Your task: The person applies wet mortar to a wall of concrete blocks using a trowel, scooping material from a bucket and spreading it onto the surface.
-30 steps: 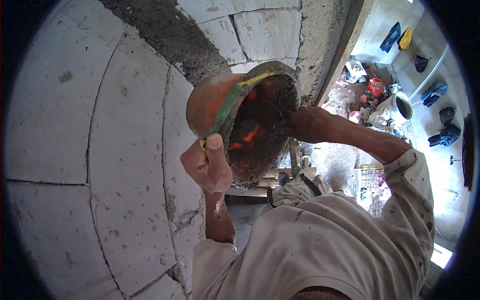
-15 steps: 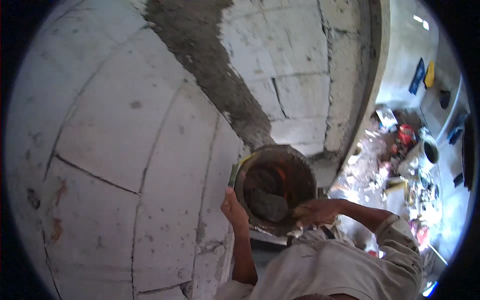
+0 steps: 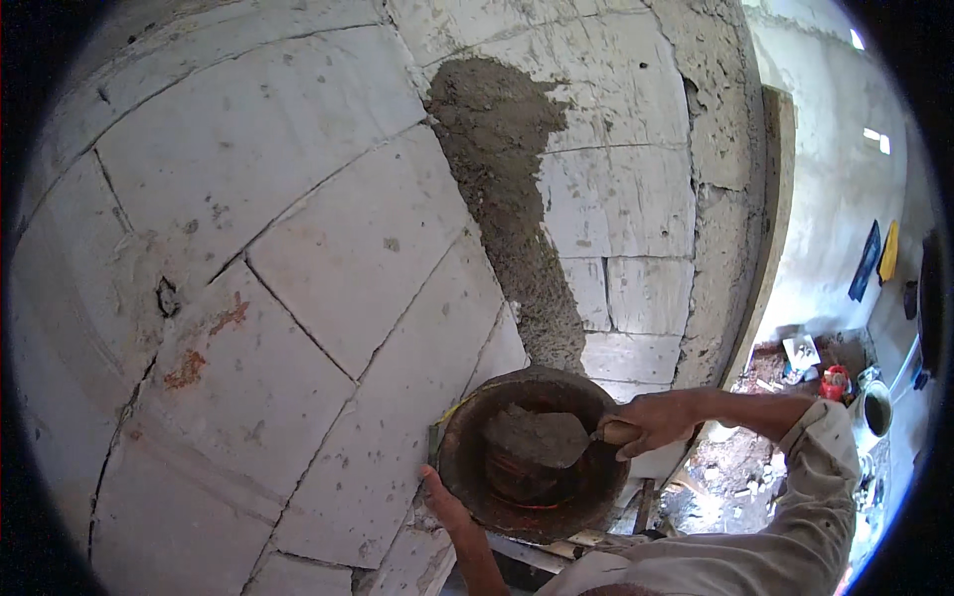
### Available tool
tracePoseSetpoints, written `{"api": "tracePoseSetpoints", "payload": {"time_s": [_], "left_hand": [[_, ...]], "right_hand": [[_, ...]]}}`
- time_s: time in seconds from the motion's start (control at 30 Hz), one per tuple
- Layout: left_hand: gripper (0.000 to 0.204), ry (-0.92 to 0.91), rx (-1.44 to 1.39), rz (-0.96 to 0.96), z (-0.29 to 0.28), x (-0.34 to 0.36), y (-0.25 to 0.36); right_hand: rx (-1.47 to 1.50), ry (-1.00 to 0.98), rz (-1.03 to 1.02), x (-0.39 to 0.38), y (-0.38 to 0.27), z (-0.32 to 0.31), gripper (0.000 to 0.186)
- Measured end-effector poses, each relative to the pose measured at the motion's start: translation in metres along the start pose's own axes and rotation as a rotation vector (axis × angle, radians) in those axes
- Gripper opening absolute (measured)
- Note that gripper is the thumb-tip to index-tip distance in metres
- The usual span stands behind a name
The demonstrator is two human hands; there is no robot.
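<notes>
A dark, mortar-stained bucket [image 3: 588, 497] is held up close to a wall of pale blocks [image 3: 388, 248]. My left hand [image 3: 452, 509] steadies its left side, fingertips near the rim and the rest of the fingers partly hidden. In my right hand [image 3: 656, 422] is the wooden handle of a trowel [image 3: 566, 437]. A lump of grey mortar [image 3: 527, 434] lies on the trowel's blade, over the bucket's mouth. A band of wet mortar [image 3: 512, 189] runs down the wall and ends just above the bucket.
A rough concrete column [image 3: 720, 129] edges the wall on the right, with a wooden board [image 3: 777, 179] along it. Below right, the floor [image 3: 715, 477] is littered with debris and has a pale bucket [image 3: 874, 412]. Dark blue cloth [image 3: 865, 263] and yellow cloth [image 3: 888, 250] hang on the far wall.
My right hand has come up from inside the bucket, bringing the mortar-laden trowel above the bucket's mouth. The view has shifted, so the bucket and wall sit lower in it.
</notes>
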State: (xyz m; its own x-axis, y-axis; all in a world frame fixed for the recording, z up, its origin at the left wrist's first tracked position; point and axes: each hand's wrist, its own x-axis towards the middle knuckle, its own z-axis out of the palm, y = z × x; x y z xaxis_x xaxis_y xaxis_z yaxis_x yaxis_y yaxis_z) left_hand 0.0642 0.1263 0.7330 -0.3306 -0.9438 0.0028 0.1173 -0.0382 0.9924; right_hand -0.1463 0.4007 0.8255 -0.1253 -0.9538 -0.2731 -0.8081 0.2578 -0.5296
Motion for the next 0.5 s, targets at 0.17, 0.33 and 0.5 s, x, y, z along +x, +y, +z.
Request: {"api": "tracePoseSetpoints", "payload": {"time_s": [0.17, 0.33, 0.5], "left_hand": [[0.059, -0.114, -0.497, -0.086, -0.002, -0.007, -0.003], [0.057, -0.062, -0.477, -0.208, -0.023, -0.007, -0.022], [0.058, -0.011, -0.574, -0.158, 0.013, -0.051, 0.023]], "right_hand": [[0.125, -0.056, -0.185, -0.015, -0.054, -0.078, 0.054], [0.157, -0.049, -0.717, -0.014, -0.135, -0.165, 0.044], [0.276, -0.004, -0.995, -0.038, -0.210, -0.243, 0.040]]}}
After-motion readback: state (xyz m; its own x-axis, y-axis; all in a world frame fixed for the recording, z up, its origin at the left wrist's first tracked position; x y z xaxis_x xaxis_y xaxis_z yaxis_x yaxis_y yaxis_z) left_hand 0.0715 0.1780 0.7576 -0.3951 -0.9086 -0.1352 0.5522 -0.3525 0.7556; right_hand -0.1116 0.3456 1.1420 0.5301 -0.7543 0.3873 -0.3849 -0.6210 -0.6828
